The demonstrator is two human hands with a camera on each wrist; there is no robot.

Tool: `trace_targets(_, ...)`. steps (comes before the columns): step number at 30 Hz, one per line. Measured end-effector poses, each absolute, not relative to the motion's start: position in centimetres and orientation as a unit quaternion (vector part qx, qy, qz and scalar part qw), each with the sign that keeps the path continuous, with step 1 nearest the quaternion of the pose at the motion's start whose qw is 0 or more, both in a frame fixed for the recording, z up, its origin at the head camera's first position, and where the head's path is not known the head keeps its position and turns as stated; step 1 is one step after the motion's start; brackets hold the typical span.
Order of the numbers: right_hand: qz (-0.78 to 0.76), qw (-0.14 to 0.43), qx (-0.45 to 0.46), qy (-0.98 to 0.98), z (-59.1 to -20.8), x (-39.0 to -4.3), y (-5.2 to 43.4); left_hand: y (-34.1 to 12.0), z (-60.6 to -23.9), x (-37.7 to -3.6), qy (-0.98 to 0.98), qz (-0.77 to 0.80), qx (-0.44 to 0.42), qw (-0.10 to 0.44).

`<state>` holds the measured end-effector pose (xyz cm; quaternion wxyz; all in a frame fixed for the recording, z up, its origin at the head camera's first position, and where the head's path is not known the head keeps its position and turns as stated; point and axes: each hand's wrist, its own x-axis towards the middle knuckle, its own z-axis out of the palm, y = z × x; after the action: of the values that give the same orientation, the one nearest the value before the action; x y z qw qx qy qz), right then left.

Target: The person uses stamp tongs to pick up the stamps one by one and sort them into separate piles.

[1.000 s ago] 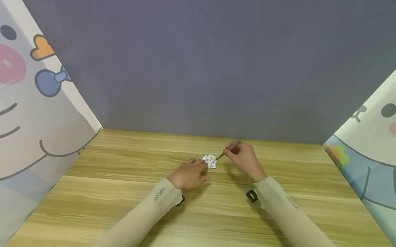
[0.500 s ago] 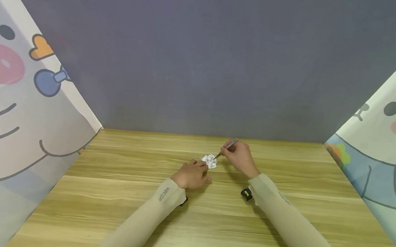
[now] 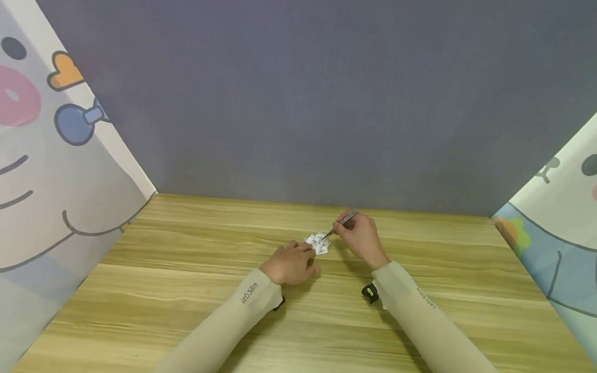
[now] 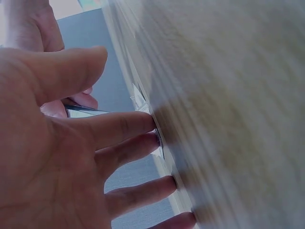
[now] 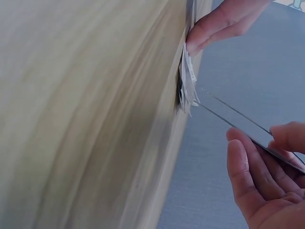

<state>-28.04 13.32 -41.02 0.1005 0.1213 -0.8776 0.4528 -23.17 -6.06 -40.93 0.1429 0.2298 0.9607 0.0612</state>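
Note:
A small heap of overlapping white paper pieces (image 3: 318, 243) with dark print lies on the wooden table. My left hand (image 3: 291, 263) rests beside it, fingers straight, with fingertips pressing the heap's left edge and the tabletop. In my right hand (image 3: 362, 238) a pair of metal tweezers (image 3: 342, 223) is pinched between thumb and fingers, slanting down to the left. Seen from the right wrist, the two tweezer arms (image 5: 240, 113) stand apart, and one tip is right at the edge of the paper stack (image 5: 188, 81).
The wooden table (image 3: 214, 227) ends at a grey back panel (image 3: 304, 95). Cartoon-printed panels stand at the left (image 3: 49, 154) and right (image 3: 583, 227). Both forearms wear pale sleeves, each with a dark wrist device (image 3: 370, 293).
My right hand has shifted a little left, bringing the tweezer tips from the heap's right edge to over its middle. The left hand has moved slightly right and stays on the papers.

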Motion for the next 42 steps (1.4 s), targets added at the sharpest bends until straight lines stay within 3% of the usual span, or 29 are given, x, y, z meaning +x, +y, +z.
trace_targets(42,0.457,0.17,0.165,-0.857,-38.0,-26.9,13.1,-5.7,-40.6,-23.2,0.963,0.063,0.21,0.155)
